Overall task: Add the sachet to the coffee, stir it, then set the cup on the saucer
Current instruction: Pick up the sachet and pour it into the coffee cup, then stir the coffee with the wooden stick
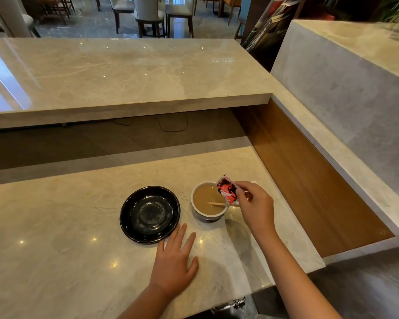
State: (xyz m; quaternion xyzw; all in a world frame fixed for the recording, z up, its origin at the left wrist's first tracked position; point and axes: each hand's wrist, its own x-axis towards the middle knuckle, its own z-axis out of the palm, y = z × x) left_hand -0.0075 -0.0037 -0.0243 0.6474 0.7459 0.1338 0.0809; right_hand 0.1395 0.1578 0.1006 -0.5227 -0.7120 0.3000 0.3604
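Observation:
A white cup (197, 209) of light brown coffee stands on the marble counter, with a wooden stir stick (218, 204) resting in it. My right hand (255, 207) pinches a red and black sachet (227, 189) above the cup's right rim. To the left of the cup, an empty black saucer (149, 214) lies flat. My left hand (174, 261) rests palm down on the counter just in front of the saucer, fingers apart, holding nothing.
A raised marble bar top (124, 72) runs across behind the lower counter (55, 238). A wooden panel (309, 180) and a marble wall (355, 100) close the right side. The counter's front edge is close to my arms. Chairs stand far behind.

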